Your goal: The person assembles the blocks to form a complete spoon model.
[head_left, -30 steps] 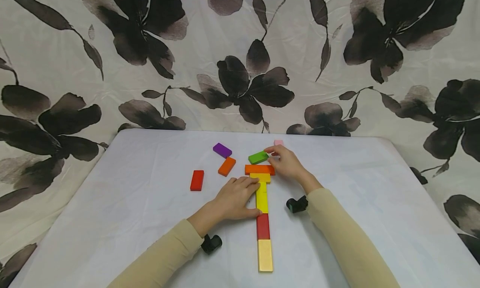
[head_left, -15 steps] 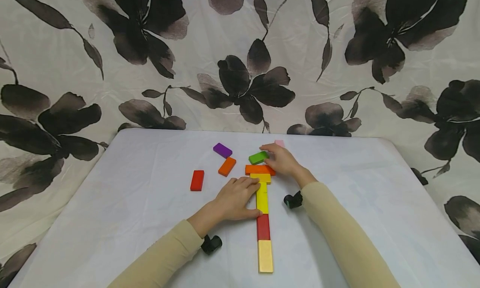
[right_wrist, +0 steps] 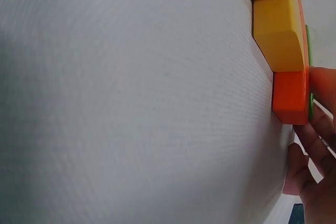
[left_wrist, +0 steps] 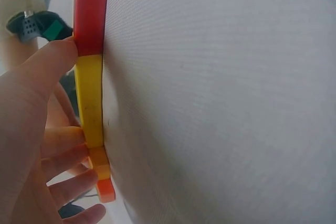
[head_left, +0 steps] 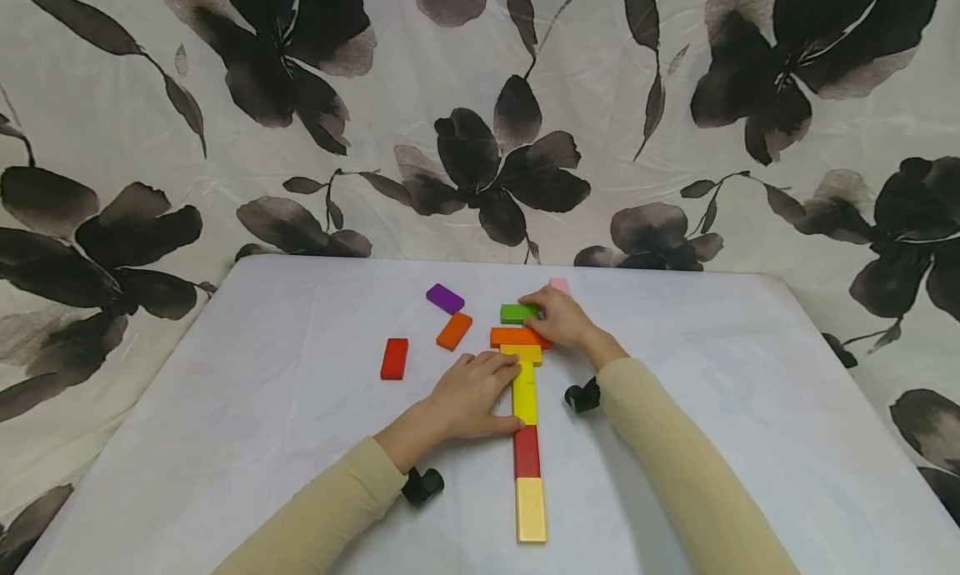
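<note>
In the head view my right hand [head_left: 566,318] pinches a green block [head_left: 514,313] at its right end, just beyond a crosswise orange block [head_left: 513,337]. The right wrist view shows only a sliver of the green block, behind the orange one. My left hand [head_left: 468,396] rests against a column of blocks, its thumb by the joint between a yellow block [head_left: 525,400] and a red block [head_left: 527,452]. Its other fingers reach a short amber block [left_wrist: 100,162]. A pale yellow block [head_left: 531,510] forms the near end of the column.
Left of the column lie a loose red block [head_left: 393,359], a smaller orange block [head_left: 453,332] and a purple block [head_left: 445,297]. A pink block [head_left: 559,284] sits beyond my right hand. The white table [head_left: 300,342] ends at a floral cloth [head_left: 480,75].
The green block has turned from slanted to nearly parallel with the crosswise orange block, and shifted slightly right. My right hand moved slightly left and now pinches it. My left hand stays put.
</note>
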Demonstrator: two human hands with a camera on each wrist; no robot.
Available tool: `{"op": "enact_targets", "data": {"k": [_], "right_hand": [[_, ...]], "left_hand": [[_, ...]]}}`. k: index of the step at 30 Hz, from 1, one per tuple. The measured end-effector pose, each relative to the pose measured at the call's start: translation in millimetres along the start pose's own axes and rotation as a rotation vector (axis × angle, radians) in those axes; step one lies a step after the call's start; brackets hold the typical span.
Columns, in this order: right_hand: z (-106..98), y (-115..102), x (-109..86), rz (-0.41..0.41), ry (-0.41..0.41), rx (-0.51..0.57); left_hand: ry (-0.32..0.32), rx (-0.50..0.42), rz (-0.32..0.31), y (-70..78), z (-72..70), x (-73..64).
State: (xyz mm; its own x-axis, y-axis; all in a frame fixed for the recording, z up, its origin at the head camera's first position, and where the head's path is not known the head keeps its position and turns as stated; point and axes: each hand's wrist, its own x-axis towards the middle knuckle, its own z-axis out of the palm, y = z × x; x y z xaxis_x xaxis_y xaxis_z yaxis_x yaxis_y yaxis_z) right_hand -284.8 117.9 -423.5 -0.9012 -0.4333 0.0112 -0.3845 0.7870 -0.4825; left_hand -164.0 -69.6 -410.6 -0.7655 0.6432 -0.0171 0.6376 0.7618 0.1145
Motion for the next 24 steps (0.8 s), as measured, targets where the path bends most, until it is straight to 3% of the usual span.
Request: {"op": "enact_targets", "data": {"k": [15, 24], "right_hand": [[0.1, 1.3, 0.7, 0.020, 0.000, 0.021], [-6.8, -3.8, -2.3, 0.130, 0.026, 0.031]], "left_hand": [[0.003, 0.004, 0.002, -0.2, 1.0, 0.7], [0.006, 0.001, -0.004, 0.2, 1.1, 1.0]]}}
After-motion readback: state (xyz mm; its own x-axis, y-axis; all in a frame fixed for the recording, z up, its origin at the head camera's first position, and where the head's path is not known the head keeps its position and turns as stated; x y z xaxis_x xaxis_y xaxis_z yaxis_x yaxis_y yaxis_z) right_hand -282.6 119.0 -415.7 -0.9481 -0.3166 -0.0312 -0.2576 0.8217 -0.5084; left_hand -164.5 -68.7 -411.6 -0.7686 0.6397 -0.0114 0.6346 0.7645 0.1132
